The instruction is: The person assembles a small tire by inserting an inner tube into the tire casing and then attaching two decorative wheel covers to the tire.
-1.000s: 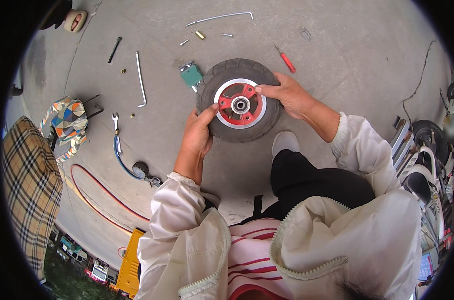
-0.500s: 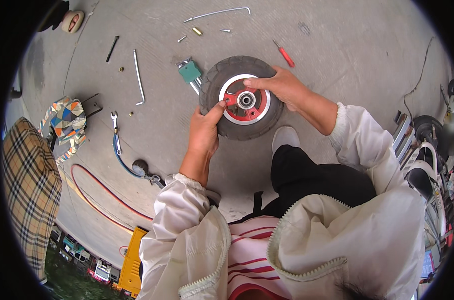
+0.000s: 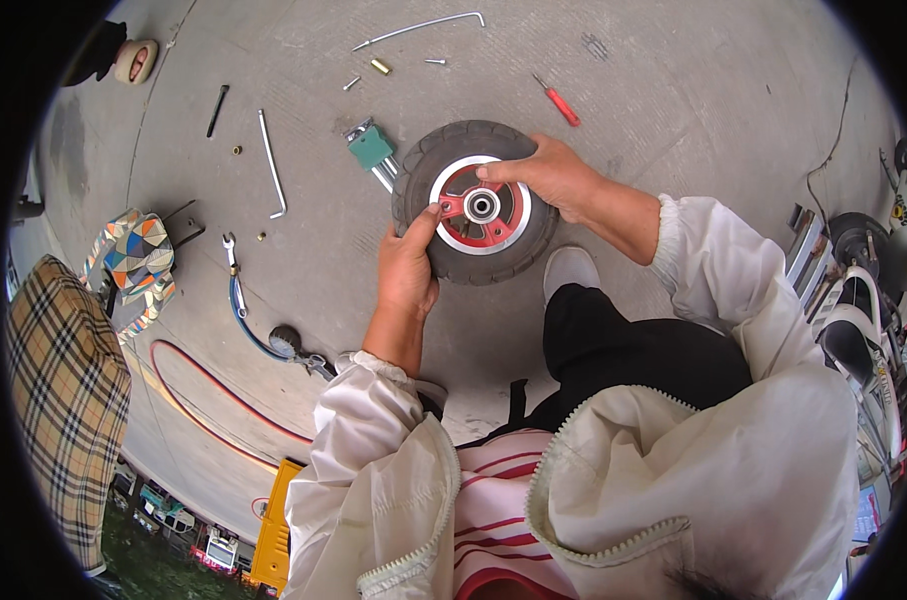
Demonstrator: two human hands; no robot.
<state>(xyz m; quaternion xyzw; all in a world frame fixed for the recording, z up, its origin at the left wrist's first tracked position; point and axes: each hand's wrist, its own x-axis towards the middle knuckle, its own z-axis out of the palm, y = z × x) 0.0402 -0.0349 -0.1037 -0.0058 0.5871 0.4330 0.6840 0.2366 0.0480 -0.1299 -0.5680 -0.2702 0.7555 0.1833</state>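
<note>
A small wheel (image 3: pixel 481 207) with a black tyre, a silver rim and a red spoked hub is held above the concrete floor in front of me. My left hand (image 3: pixel 405 270) grips its lower left side, the thumb lying over the rim by a red spoke. On the upper right, my right hand (image 3: pixel 556 178) is wrapped round the tyre with its thumb reaching in across the rim. Both hands' other fingers are hidden behind the tyre. A round bearing shows in the hub's centre. Just left of the tyre lies a hex key set in a green holder (image 3: pixel 370 148).
Beyond the wheel lie a red screwdriver (image 3: pixel 561 106), a brass sleeve (image 3: pixel 380 67), bolts and a long bent rod (image 3: pixel 418 31). To the left are another rod (image 3: pixel 271 165), a spanner (image 3: pixel 231 255) and a hose with a gauge (image 3: pixel 285 342). Scooter parts (image 3: pixel 858 330) crowd the right.
The grip of both hands on the wheel looks the same. My view has shifted slightly, so the floor and tools sit a little differently in the picture.
</note>
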